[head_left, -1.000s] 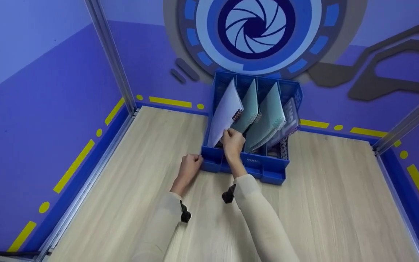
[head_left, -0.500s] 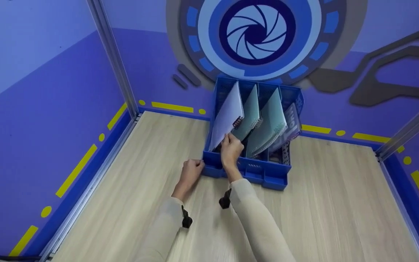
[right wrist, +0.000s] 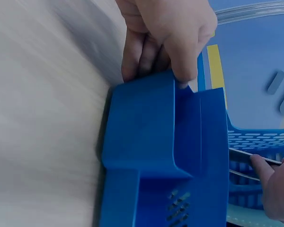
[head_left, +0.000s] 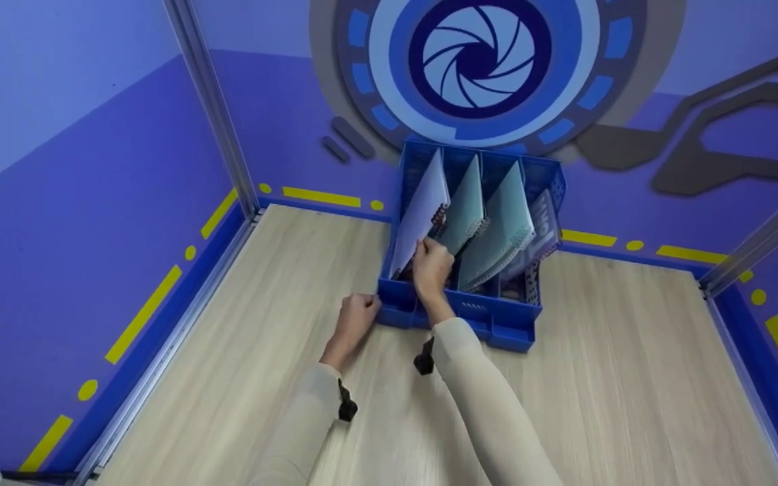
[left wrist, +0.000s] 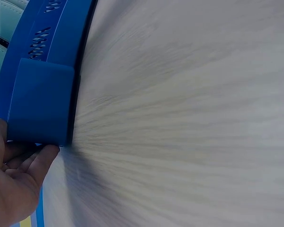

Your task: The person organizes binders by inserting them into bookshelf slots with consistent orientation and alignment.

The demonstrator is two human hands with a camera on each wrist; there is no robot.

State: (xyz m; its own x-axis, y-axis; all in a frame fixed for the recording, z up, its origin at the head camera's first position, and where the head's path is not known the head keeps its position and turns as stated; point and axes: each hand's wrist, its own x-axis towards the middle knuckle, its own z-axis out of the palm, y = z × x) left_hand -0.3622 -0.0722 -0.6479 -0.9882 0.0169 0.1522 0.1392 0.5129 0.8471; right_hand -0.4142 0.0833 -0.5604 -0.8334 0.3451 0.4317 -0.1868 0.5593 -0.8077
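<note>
A blue desktop file organizer (head_left: 460,307) with upright compartments stands against the back wall. My left hand (head_left: 354,320) grips its front left corner; in the left wrist view the thumb and fingers hold the end wall of the small front tray (left wrist: 40,101). A white spiral notebook (head_left: 419,216) leans upright in the leftmost compartment. My right hand (head_left: 433,268) reaches over the front edge and pinches this notebook at its lower near edge. In the right wrist view only part of the right hand (right wrist: 280,189) shows, a finger against the notebook edge; the thumb is hidden.
To the right stand pale green spiral notebooks (head_left: 464,212) (head_left: 500,223) in the middle compartments, and a translucent lettered notebook (head_left: 539,233) in the rightmost. Wood-grain tabletop (head_left: 618,378) spreads around the organizer. Purple-blue walls (head_left: 125,169) with metal corner posts (head_left: 217,115) enclose it.
The right hand drew slightly toward the front, then moved slightly forward again, and the white notebook's spiral edge shifted a little up. The left hand stays on the corner. The head view tilted slightly.
</note>
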